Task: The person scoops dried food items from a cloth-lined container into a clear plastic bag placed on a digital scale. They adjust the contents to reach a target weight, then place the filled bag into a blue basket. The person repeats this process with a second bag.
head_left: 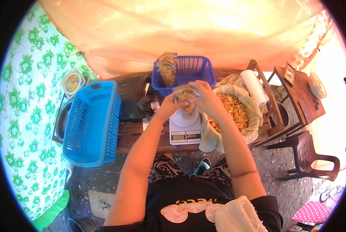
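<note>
Between my hands, just over the digital kitchen scale (176, 127), is a clear plastic bag (185, 96) with sliced chips inside. My left hand (168, 107) grips its left side, the thumb pressed across the front. My right hand (208, 101) closes round the right side and upper edge. Whether the bag's base touches the round weighing plate (183, 120) I cannot tell. To the right, golden chips (234, 110) fill a container lined with cream cloth (254, 129). Beyond my hands, another filled bag (167, 72) stands in a dark blue plastic basket (196, 63).
A long light-blue basket (90, 127) sits at the left of the wooden table (142, 144). Dark plastic (132, 100) lies beside it. A white roll (254, 87) rests behind the chips. Farther right are a wooden side table (300, 89) and a brown plastic chair (306, 156).
</note>
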{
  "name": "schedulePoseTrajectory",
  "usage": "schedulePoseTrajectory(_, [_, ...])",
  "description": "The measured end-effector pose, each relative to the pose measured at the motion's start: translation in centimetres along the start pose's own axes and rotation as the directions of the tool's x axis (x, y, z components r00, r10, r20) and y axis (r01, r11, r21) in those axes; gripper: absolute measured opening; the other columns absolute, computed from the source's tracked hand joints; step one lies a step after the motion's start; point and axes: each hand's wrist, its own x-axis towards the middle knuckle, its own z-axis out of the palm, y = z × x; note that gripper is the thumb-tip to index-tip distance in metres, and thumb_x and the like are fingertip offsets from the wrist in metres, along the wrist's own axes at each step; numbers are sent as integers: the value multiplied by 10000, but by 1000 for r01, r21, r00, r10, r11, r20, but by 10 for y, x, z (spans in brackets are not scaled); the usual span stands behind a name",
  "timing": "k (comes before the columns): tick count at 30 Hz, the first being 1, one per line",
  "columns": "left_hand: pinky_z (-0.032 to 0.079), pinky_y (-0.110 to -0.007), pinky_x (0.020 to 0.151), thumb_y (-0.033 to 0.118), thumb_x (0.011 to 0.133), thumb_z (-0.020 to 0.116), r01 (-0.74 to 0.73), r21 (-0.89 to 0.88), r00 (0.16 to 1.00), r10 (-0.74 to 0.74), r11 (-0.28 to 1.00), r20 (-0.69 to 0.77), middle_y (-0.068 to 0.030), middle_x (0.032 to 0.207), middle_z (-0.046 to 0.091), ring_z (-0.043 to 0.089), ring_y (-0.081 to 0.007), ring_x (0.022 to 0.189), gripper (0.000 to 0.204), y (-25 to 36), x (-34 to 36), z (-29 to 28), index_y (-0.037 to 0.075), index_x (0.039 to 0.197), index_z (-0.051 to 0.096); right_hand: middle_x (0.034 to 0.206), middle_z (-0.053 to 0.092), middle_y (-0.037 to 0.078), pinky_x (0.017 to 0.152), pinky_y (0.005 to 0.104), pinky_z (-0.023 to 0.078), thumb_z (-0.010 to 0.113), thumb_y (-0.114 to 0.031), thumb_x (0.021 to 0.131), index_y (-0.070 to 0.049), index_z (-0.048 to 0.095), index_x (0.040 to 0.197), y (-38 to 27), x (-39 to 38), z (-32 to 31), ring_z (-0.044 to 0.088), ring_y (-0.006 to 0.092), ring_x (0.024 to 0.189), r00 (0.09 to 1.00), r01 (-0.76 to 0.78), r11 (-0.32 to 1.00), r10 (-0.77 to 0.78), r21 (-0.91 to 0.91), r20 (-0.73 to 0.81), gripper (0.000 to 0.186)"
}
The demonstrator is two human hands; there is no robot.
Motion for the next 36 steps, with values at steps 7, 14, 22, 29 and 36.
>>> schedulePoseTrajectory(7, [453,-332,1010,50,789,797,43,-53,999,-41,998,30,-59,1257,609,578,-169,1143,640,-5,-4,2,36,1347,483,984,655,102,764,391,515,697,-182,819,-84,698,938,-13,30,-15,648,301,867,987,21,988,4,-152,158,155])
schedulePoseTrajectory(14, [341,-391,1115,39,794,776,-127,60,983,134,990,-124,-118,1412,484,494,-226,1272,813,7,-15,-14,62,1469,323,840,653,63,706,322,484,719,-180,820,-42,708,901,-23,103,-74,613,184,754,1000,19,998,-18,-52,24,161])
schedulePoseTrajectory(22, [353,-373,1088,28,831,737,-81,-90,969,57,993,-241,-125,1403,510,497,-221,1269,719,1,-60,-45,74,1453,380,935,665,79,772,372,499,692,-195,833,-88,700,898,44,185,-42,637,235,847,998,-62,977,66,-203,15,125])
schedulePoseTrajectory(29, [346,-373,1102,16,845,715,-56,33,982,61,998,-180,-124,1398,518,481,-216,1294,638,-9,-69,-40,50,1417,434,1031,663,54,793,411,515,654,-181,860,-125,679,907,130,210,33,645,305,919,995,89,965,-99,-247,-28,77])
schedulePoseTrajectory(36, [405,-365,1042,36,860,696,-71,281,947,153,957,-283,-106,1339,564,511,-221,1264,457,-14,-75,-46,46,1296,562,1220,598,80,870,403,514,630,-92,859,-152,661,1129,152,216,43,635,314,1010,993,62,968,-84,-242,-79,278])
